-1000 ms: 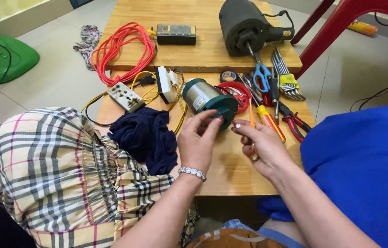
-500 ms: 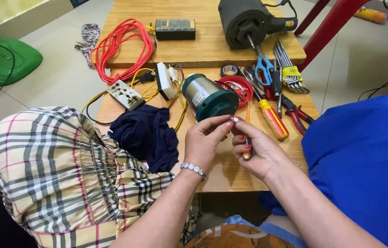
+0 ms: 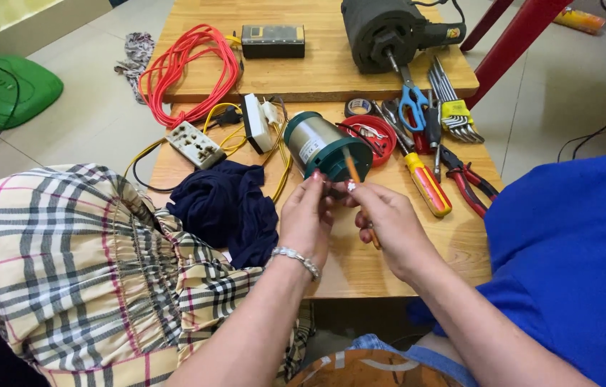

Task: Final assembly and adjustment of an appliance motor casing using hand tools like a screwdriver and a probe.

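The small motor (image 3: pixel 323 145) is green at its end caps with a silvery steel body. Just right of the motor lies a red round tray (image 3: pixel 375 136), and beyond that a screwdriver (image 3: pixel 426 183) with a yellow-and-red handle. Left of the motor sits a dark navy cloth (image 3: pixel 228 206); farther left, a checked fabric (image 3: pixel 81 265) (cream, black, grey, thin pink lines). Behind the motor coils an orange-red cable (image 3: pixel 188 72) on the pale wooden surface (image 3: pixel 317 79). The scissors (image 3: pixel 412 104) have blue handles.
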